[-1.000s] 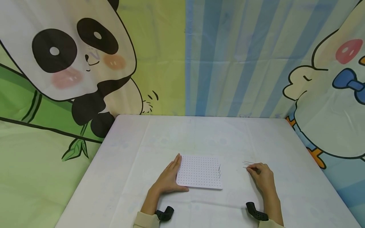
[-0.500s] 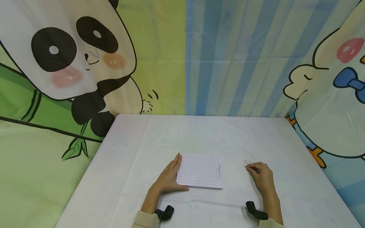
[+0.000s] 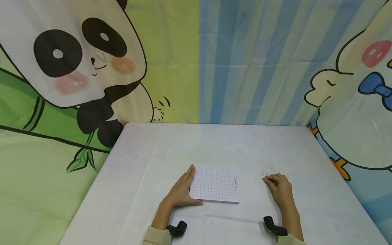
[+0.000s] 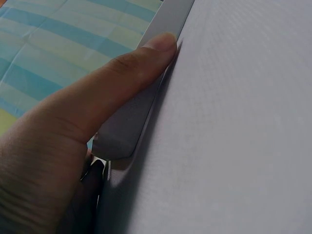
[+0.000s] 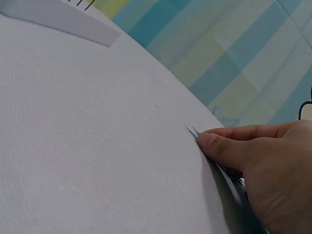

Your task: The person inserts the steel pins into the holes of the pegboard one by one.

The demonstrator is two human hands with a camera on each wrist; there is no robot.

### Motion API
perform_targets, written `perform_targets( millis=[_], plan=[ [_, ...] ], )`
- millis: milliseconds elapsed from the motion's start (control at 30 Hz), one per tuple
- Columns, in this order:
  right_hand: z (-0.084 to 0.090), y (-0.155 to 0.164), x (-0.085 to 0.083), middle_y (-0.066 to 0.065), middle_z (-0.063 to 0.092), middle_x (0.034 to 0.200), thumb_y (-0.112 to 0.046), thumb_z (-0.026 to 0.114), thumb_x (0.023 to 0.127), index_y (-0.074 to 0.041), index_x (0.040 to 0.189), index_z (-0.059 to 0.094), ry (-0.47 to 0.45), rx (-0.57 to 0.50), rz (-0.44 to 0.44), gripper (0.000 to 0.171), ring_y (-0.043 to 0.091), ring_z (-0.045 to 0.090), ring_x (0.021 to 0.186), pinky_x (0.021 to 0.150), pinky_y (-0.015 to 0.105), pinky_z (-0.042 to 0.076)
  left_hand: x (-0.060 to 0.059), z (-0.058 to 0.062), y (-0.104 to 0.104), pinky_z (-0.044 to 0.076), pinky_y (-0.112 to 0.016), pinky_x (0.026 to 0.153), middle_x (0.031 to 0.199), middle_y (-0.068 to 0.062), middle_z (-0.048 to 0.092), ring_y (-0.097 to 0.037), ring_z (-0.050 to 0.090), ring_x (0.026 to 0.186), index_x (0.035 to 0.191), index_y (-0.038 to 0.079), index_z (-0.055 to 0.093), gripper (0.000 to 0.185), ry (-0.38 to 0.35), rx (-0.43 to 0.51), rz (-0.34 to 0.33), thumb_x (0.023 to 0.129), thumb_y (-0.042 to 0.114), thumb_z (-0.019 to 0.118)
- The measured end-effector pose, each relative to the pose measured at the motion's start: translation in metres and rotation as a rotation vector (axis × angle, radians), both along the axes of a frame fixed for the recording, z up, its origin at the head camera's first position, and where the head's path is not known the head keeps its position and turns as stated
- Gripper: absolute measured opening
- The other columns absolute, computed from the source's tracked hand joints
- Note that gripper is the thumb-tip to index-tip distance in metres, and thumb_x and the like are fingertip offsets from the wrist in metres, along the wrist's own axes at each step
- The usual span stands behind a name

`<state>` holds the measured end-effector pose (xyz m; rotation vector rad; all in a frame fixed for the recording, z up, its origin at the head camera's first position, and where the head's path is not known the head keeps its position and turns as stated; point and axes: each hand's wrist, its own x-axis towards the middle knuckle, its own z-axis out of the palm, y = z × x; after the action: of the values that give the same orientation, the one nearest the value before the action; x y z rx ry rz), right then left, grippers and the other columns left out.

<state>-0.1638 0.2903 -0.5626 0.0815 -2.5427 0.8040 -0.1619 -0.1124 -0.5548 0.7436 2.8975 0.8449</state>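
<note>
A white pegboard point(image 3: 214, 183) with rows of small holes lies on the table. Several thin dark pins point(image 3: 235, 183) stick up along its right edge. My left hand point(image 3: 181, 192) braces the near left corner, its straight fingers along the left side. In the left wrist view the thumb point(image 4: 131, 66) presses on the board's front side wall point(image 4: 124, 124). To the right of the board, my right hand point(image 3: 280, 187) pinches thin pointed metal pieces point(image 5: 189, 130) between thumb and index finger, low over the table. A darker part of them shows under the palm, mostly hidden.
A white cloth covers the table point(image 3: 196, 146). Behind it hangs a printed curtain point(image 3: 245, 61) with cartoon animals. A black wrist mount point(image 3: 177, 229) sits on the left wrist, another mount point(image 3: 275, 227) on the right. Tiny dark marks point(image 5: 156, 106) dot the cloth near the right hand.
My right hand has shifted very slightly left, still pinching the thin metal pieces. The left hand and the pegboard stay in place.
</note>
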Motion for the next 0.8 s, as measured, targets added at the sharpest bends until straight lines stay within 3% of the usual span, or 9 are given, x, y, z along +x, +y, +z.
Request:
perform_targets(
  millis=[167,333,467,633,800],
  plan=[
    [0.002,-0.003,0.001,0.004,0.061,0.083,-0.008,0.070,0.080,-0.005,0.085,0.068,-0.007,-0.023,0.018,0.006,0.017,0.050,0.079,0.066,0.030,0.041,0.000,0.000,0.000,0.018,-0.037,0.110,0.155,-0.004,0.000,-0.017,0.009,0.139,0.148,0.007,0.004,0.134,0.000,0.005,-0.003,0.053,0.071,0.072],
    [0.007,-0.017,-0.001,0.003,0.062,0.083,-0.011,0.063,0.088,-0.004,0.092,0.063,0.013,-0.148,0.033,0.008,0.008,0.050,0.072,0.060,0.014,0.039,0.000,-0.001,0.000,0.019,-0.038,0.110,0.155,-0.004,0.000,-0.017,0.010,0.139,0.149,0.007,0.004,0.134,0.006,0.005,0.002,0.053,0.072,0.072],
    [0.014,-0.036,-0.004,0.000,0.064,0.078,-0.013,0.060,0.090,-0.005,0.095,0.061,0.025,-0.264,0.071,0.010,0.006,0.056,0.068,0.060,0.009,0.041,-0.001,-0.001,-0.001,0.018,-0.037,0.110,0.155,-0.003,0.000,-0.016,0.009,0.139,0.149,0.008,0.003,0.134,0.009,0.001,-0.001,0.053,0.073,0.071],
    [0.020,-0.063,-0.007,0.002,0.067,0.074,-0.005,0.064,0.086,-0.004,0.092,0.061,0.093,-0.404,0.183,0.008,0.014,0.063,0.067,0.067,0.009,0.044,0.000,0.000,0.000,0.017,-0.036,0.111,0.155,-0.004,0.000,-0.016,0.009,0.139,0.149,0.008,0.003,0.134,0.004,0.006,-0.001,0.053,0.073,0.071],
    [0.032,-0.086,-0.006,0.012,0.067,0.074,0.011,0.067,0.076,0.001,0.088,0.062,0.182,-0.406,0.334,0.017,0.021,0.064,0.065,0.065,0.012,0.048,0.001,0.000,0.000,0.019,-0.037,0.110,0.155,-0.003,-0.001,-0.017,0.009,0.139,0.149,0.007,0.004,0.134,0.005,0.007,0.002,0.053,0.073,0.071]
  ],
)
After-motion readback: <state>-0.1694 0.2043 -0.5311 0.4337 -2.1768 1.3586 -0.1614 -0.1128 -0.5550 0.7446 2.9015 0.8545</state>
